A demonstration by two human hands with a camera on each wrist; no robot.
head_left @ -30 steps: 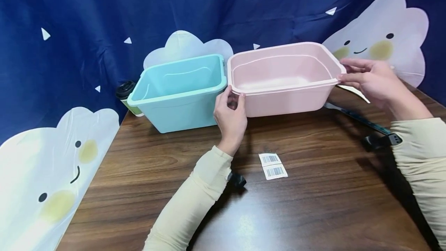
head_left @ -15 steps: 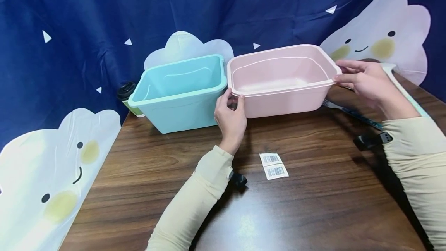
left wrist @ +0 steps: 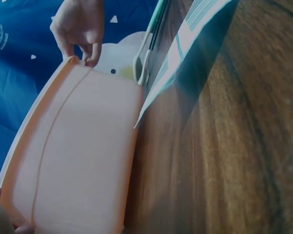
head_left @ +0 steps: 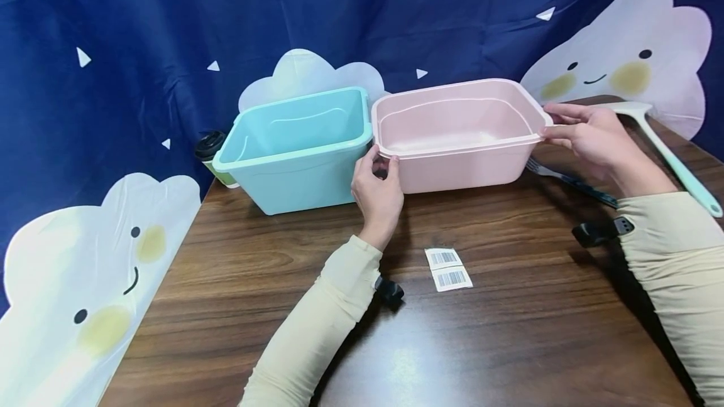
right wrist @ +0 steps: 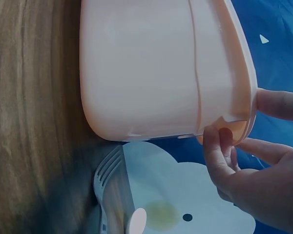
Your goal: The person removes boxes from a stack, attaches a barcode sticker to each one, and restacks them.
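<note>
A pink plastic basin (head_left: 458, 171) stands at the back of the table, close against the right end of a light-blue plastic basin (head_left: 294, 181). My left hand (head_left: 378, 196) grips the pink basin's front left corner, thumb and fingers at its rim. At the opposite end my right hand (head_left: 594, 137) pinches the rim; the right wrist view shows that hand (right wrist: 263, 165) with fingers curled under the lip. Both basins look hollow and bare inside, though the near part of their floors is hidden.
Right of the pink basin lie a fork (head_left: 571, 182) with a dark handle and a long white-headed tool (head_left: 673, 159) with a mint handle. A black-lidded cup (head_left: 212, 149) stands behind the blue basin's left end. A barcode label (head_left: 449, 270) lies in front.
The pink basin's right end has shifted slightly left and down, with my right hand moving along. The mint-handled tool has come into sight beside my right arm. My left hand keeps its grip.
</note>
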